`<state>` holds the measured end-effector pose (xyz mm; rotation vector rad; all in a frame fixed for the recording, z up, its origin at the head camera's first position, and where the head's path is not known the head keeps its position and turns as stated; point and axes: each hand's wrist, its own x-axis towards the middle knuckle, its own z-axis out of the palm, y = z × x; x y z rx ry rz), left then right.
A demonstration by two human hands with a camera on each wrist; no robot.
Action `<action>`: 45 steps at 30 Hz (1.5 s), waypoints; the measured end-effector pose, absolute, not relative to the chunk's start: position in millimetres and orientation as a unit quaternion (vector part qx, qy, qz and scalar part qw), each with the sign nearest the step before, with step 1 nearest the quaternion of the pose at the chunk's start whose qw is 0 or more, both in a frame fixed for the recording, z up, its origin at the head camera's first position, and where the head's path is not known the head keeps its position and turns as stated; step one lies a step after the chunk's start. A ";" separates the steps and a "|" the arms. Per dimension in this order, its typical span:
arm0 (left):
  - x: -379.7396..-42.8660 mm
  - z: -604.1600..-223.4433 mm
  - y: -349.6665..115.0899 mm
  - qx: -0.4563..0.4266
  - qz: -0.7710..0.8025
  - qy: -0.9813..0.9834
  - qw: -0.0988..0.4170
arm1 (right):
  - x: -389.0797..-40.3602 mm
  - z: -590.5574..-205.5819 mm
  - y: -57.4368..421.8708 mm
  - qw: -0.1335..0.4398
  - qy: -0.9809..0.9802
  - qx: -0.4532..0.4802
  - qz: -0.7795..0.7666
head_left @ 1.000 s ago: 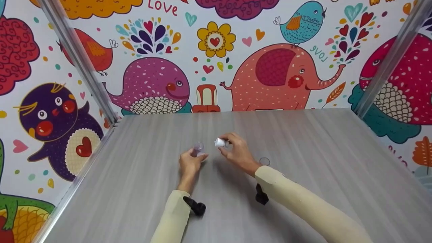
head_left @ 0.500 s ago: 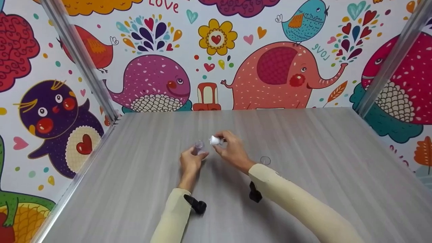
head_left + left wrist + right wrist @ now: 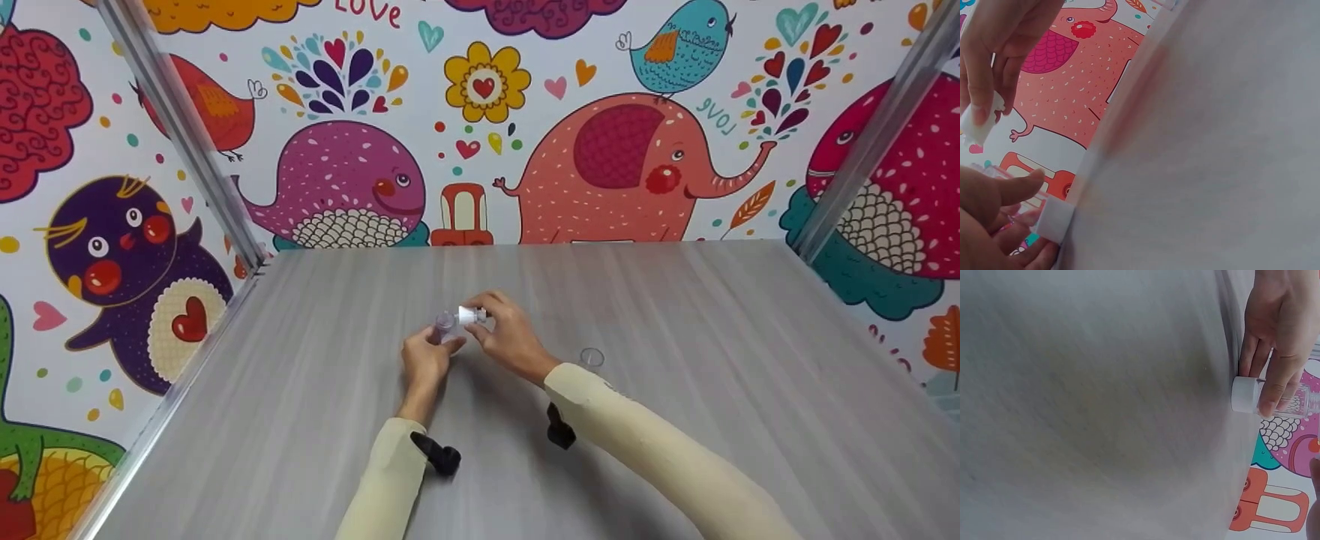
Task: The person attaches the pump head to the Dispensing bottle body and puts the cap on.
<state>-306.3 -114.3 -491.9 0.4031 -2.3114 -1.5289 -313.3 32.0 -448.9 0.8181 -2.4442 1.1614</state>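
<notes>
In the head view my left hand (image 3: 425, 361) holds a small clear bottle (image 3: 445, 327) between thumb and fingers, its threaded neck pointing up. The right wrist view shows this bottle's white base (image 3: 1245, 395). My right hand (image 3: 511, 341) pinches a small white cap-like piece (image 3: 469, 315) with a clear part at one end. That piece is close beside the bottle's neck, tilted sideways; whether they touch I cannot tell. In the left wrist view the white piece (image 3: 981, 125) is partly hidden by fingers. A clear round cap (image 3: 592, 358) lies on the table to the right.
The grey wood-grain table (image 3: 300, 420) spreads around both hands. Behind it stands a wall with cartoon prints (image 3: 600, 172), with metal posts (image 3: 180, 142) at the corners. Black wrist cameras (image 3: 442, 456) sit on both sleeves.
My right hand has moved left with the white piece, closing the space to the bottle. The left hand and its bottle have barely shifted. The clear cap stays on the table.
</notes>
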 end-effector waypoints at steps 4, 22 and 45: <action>-303.8 -491.4 -114.3 0.142 -0.534 -0.815 0.174 | -313.1 -447.5 31.9 0.146 -0.859 0.289 0.397; -303.7 -487.8 -114.1 0.165 -0.542 -0.813 0.138 | -323.3 -432.7 22.2 0.123 -0.869 0.282 0.388; -304.7 -489.6 -115.6 0.156 -0.520 -0.827 0.149 | -325.3 -425.3 8.2 0.089 -0.863 0.267 0.419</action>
